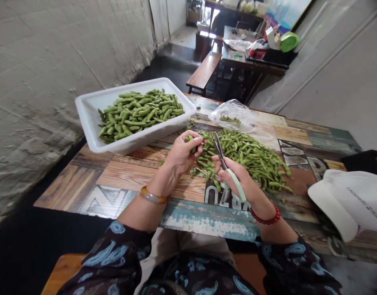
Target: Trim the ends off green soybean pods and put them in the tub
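Note:
Green edamame pods (193, 141) are gripped in my left hand (182, 152), its fingers closed round them above the table. My right hand (236, 174) holds scissors (236, 182) with pale green handles, the blades pointing up and toward the left hand. The blades are slightly apart and do not visibly touch the pods in my left hand. Behind and to the right of both hands spreads a loose pile of edamame pods (253, 157). To the left stands a white plastic tub (139, 141) with many more pods (142, 112) inside.
A clear plastic bag (253, 119) with small green trimmings lies behind the pile. A white cap (351, 200) rests on the patchwork-patterned table (127, 176) at the right. Farther back are a wooden bench (205, 69) and another cluttered table (234, 59). Walls flank both sides.

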